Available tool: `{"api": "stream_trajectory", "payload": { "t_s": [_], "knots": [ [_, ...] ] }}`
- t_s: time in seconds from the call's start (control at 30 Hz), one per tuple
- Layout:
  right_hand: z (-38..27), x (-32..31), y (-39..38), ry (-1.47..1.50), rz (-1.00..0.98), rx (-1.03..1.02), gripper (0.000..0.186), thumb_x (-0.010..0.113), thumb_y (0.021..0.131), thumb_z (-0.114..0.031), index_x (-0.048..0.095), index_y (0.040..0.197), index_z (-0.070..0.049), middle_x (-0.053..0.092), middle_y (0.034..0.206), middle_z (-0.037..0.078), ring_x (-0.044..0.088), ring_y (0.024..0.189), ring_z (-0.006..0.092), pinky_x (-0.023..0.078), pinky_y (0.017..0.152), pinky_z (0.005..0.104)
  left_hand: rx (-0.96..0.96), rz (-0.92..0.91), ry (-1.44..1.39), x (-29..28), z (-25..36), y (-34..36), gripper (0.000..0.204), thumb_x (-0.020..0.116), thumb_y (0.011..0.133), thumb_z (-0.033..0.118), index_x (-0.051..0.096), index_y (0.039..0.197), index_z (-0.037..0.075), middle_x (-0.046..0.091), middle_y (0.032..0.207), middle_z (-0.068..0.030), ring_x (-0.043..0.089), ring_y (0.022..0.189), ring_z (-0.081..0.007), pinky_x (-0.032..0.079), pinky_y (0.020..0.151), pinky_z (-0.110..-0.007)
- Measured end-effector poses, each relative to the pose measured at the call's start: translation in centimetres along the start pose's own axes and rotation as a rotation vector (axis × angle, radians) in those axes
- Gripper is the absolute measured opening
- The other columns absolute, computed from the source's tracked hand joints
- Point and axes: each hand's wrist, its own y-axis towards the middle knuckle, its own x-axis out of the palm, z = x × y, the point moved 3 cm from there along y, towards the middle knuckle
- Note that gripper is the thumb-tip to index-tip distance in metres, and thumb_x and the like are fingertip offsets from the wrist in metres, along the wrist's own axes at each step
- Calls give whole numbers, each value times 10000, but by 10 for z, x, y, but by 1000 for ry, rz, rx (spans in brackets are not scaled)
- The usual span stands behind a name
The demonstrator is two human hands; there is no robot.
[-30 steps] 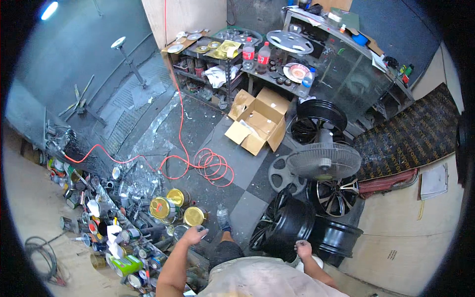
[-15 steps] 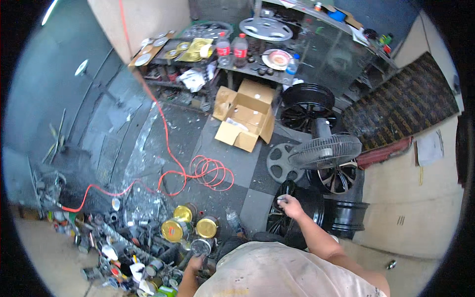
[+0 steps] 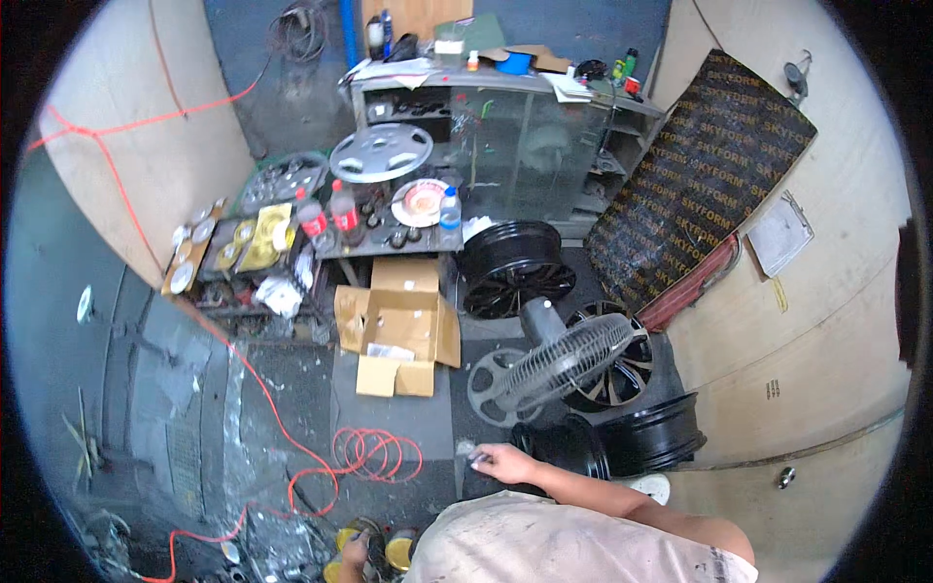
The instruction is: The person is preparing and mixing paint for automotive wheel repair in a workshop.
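Observation:
At the lower edge, my left hand closes around the side of a grey open-topped can, mostly hidden behind the fingers. Right beside it are gold-lidded cans, partly cut off by the picture's edge and my shirt. My right hand reaches out in front of my body, its fingers pinched together. Something small and pale shows at the fingertips, too small to name. Closest to this hand lies a black wheel rim, partly covered by my forearm.
A standing fan rises among several wheel rims. Ahead lies an open cardboard box below a table with bottles and a plate. A coiled orange hose crosses the floor. A patterned board leans right.
The view has tilted up toward the table and cabinet. My right hand has moved left, off the wheel rim. My left hand stays at the grey can, now lower in view.

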Motion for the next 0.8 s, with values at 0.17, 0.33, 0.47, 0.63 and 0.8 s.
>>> {"api": "stream_trajectory", "payload": {
  "t_s": [0.17,0.33,0.47,0.63,0.8],
  "knots": [
    [-54,-54,58,-92,49,-269,321,590,862,-252,569,1094,-31,653,974,171,642,917,283,501,788,386,-2,80,-49,-8,48,57,485,596,838,398,619,1039,-43,670,936,-183,626,906,-281,464,813,-355],
    [-83,-94,95,3,94,-348,327,600,861,-266,570,1090,-36,656,980,165,640,917,288,497,796,388,328,-26,221,-14,70,102,363,489,915,327,549,1167,72,582,1084,-175,565,973,-337,446,815,-437],
    [-90,-113,112,140,130,-283,354,622,857,-284,566,1114,-48,658,970,159,644,895,266,498,793,371,177,-138,210,-21,97,146,383,464,911,342,485,1240,148,522,1172,-182,530,1007,-364,433,815,-480],
    [-82,-117,136,289,-104,-250,431,592,895,-320,522,1230,-57,614,1111,108,588,983,186,465,856,332,152,-161,248,-50,147,210,300,462,885,289,525,1120,114,560,997,-172,561,873,-351,434,721,-467],
    [-97,-125,175,606,-577,-152,554,425,970,-387,378,1373,-9,411,1389,125,352,1288,213,235,1087,349,374,-175,490,-125,187,267,236,460,859,236,566,1001,80,598,822,-162,593,740,-338,436,628,-455]
  ]
}}
